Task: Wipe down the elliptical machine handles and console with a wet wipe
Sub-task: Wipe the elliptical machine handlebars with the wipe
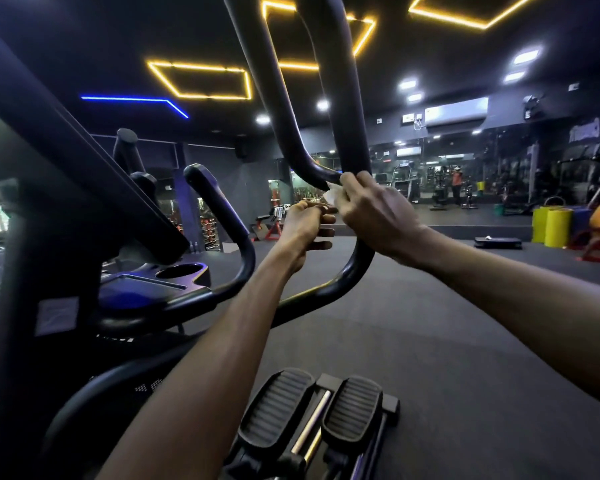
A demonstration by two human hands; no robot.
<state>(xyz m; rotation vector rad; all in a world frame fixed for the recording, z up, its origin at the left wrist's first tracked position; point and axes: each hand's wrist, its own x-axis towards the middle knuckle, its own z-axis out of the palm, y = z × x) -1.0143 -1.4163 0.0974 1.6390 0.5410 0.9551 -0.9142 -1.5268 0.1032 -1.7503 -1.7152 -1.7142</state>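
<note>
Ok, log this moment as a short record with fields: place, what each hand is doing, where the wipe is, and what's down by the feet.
place: gym, at an elliptical machine
right hand: grips the black handle loop, pressing the white wipe to it
left hand: fingers curled beside the wipe; whether it holds anything is unclear
console tray: to the left, untouched
pedals: below, side by side
</note>
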